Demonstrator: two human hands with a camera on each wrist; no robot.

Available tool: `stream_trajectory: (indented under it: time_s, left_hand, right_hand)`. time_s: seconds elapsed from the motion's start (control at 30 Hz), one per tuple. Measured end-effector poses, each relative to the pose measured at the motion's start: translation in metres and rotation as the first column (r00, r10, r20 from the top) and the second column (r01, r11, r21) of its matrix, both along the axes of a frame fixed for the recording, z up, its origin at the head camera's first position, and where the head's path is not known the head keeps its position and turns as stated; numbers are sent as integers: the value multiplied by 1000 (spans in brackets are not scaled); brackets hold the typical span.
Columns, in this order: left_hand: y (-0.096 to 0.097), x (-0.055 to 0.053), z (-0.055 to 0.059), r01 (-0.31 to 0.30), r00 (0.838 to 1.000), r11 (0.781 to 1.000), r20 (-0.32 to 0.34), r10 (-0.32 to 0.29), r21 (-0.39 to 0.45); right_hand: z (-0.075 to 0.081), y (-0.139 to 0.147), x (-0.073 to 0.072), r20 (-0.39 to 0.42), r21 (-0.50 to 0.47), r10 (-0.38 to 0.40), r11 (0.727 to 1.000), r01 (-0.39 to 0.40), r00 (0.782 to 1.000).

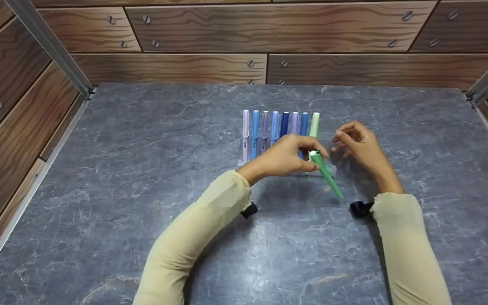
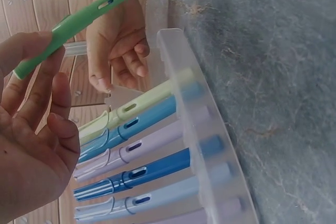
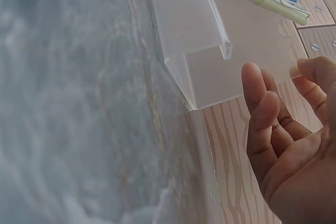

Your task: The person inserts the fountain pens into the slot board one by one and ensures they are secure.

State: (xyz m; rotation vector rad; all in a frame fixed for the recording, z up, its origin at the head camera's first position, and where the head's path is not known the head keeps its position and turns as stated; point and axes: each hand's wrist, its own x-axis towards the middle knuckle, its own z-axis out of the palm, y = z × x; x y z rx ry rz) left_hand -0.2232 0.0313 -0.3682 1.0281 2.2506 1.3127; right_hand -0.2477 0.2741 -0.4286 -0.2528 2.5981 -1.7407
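Observation:
My left hand (image 1: pixel 288 154) pinches a green pen (image 1: pixel 328 176) by its capped end between thumb and fingers, in front of the right part of a clear plastic pen stand (image 2: pixel 202 114). The pen slants, its other end pointing down and to the right in the head view. At the stand's right end my right hand (image 1: pixel 360 146) hovers with loosely bent fingers and holds nothing; whether a fingertip touches the stand's edge I cannot tell. Several pens stand in a row in the stand, with a light green pen (image 1: pixel 315 123) rightmost. My left hand hides the lower parts of some.
A grey marbled tabletop (image 1: pixel 142 169) lies under everything. Wood-patterned panels (image 1: pixel 278 27) rise behind and at the sides, with metal posts (image 1: pixel 51 46) at the corners. Black wrist cameras (image 1: pixel 360 209) stick out below the sleeves.

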Motion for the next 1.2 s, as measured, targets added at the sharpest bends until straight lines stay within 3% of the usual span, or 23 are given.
stream_trajectory:
  time_s: [0.3, 0.53, 0.73, 1.2]
  left_hand:
    - [-3, 0, 5, -46, 997, 996, 58, 41, 75]
    - [-9, -2, 15, -86, 994, 982, 84, 73, 167]
    - [-12, -6, 21, -118, 993, 979, 37, 113, 165]
    - [-7, -15, 14, -175, 983, 972, -21, 180, 160]
  right_hand:
    - [0, -1, 0, -16, 10, 7, 1000, -7, 1000]
    - [0, -2, 0, -9, 9, 4, 1000, -4, 1000]
    - [-1, -1, -1, -8, 13, -13, 1000, 13, 1000]
    - [6, -3, 4, 7, -31, -13, 999, 13, 1000]
